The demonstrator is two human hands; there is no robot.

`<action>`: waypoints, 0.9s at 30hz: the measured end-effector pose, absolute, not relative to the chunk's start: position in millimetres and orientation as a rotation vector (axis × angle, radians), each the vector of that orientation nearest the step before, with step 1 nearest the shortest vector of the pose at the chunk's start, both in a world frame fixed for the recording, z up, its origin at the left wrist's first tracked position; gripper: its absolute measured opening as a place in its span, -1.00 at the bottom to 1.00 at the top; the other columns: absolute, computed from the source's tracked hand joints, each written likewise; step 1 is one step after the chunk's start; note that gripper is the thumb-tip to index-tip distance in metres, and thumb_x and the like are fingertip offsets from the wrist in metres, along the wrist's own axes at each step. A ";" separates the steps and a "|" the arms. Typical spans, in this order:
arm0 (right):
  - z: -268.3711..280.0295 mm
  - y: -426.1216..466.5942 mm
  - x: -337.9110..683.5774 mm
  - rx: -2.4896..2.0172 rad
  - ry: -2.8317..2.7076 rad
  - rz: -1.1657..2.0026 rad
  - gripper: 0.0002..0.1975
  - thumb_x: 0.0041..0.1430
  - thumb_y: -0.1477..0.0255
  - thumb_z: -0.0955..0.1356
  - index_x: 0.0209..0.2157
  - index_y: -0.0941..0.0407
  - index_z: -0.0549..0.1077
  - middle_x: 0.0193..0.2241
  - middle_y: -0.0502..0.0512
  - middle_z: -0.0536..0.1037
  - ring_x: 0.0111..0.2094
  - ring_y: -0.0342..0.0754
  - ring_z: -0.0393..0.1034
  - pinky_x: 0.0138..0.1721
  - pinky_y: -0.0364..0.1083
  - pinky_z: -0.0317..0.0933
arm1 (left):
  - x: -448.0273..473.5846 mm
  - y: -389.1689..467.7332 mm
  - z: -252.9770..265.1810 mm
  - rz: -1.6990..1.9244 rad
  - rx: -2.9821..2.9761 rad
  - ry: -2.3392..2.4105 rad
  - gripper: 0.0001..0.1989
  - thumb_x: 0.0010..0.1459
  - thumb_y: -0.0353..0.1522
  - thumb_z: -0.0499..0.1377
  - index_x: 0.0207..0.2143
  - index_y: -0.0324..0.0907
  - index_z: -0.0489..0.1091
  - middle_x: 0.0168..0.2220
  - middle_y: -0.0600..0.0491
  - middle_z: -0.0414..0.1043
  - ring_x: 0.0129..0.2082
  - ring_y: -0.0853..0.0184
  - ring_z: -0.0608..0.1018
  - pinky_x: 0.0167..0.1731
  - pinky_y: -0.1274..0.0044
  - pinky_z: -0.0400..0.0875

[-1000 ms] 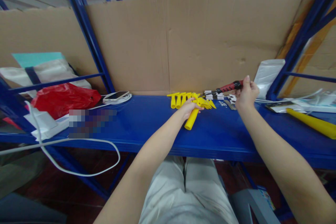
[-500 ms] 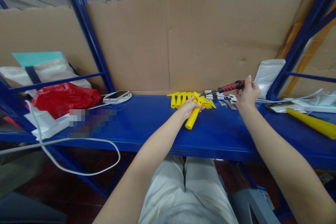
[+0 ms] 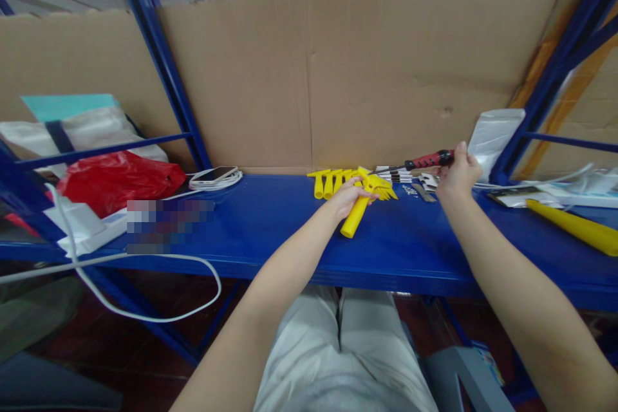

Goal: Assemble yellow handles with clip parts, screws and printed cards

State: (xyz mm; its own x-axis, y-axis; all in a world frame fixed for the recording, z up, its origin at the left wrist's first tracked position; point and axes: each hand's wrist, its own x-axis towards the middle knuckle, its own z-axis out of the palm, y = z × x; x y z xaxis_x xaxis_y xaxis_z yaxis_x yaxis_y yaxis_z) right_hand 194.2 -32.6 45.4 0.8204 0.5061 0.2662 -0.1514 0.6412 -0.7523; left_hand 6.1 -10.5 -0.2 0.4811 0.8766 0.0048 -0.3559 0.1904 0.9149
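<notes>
My left hand [image 3: 348, 199] is closed around a yellow plastic scraper [image 3: 355, 217], whose round handle slants down toward me. A screwdriver with a red and black handle [image 3: 427, 160] is gripped at its rear end by my right hand [image 3: 459, 172]. Its thin dark shaft [image 3: 392, 168] runs left to the head of the scraper; whether the tip touches it is too small to tell. Behind my left hand, several similar yellow scrapers [image 3: 329, 185] lie in a row. Small screws [image 3: 410, 190] and flat metal blades [image 3: 425, 193] rest on the blue bench between my hands.
White-and-black pieces [image 3: 394, 175] lie at the cardboard back wall [image 3: 376, 77]. A long yellow object [image 3: 574, 226] lies at the right. On the left are a phone [image 3: 219, 174] with a coiled white cable, a red plastic bag [image 3: 120, 181] and a power strip. Blue posts frame the bench [image 3: 270, 232].
My right hand and the screwdriver have shifted slightly to the right and down. My left hand and the scraper have stayed almost still.
</notes>
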 end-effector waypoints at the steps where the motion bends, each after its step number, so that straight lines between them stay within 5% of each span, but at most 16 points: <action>1: 45.6 -32.8 194.3 -0.788 -0.486 0.396 -0.72 0.24 0.44 0.19 -0.57 0.11 0.16 -0.78 -0.22 0.20 -0.80 -0.28 0.01 -0.79 -0.20 0.00 | 6.1 -11.1 0.1 0.946 1.046 0.615 -0.41 -0.13 -0.77 -0.02 -0.05 -0.18 0.07 -0.15 -0.09 0.37 -0.45 0.38 0.56 -0.59 0.67 0.29; 27: 44.9 -32.7 187.2 -0.720 -0.568 0.376 -0.71 0.22 0.46 0.21 -0.60 0.11 0.16 -0.78 -0.22 0.15 -0.80 -0.29 -0.03 -0.77 -0.22 -0.03 | 7.6 -8.5 -0.8 0.958 1.057 0.787 -0.32 -0.16 -0.76 0.02 0.04 -0.17 0.07 -0.20 -0.06 0.43 -0.57 0.44 0.52 -0.64 0.68 0.30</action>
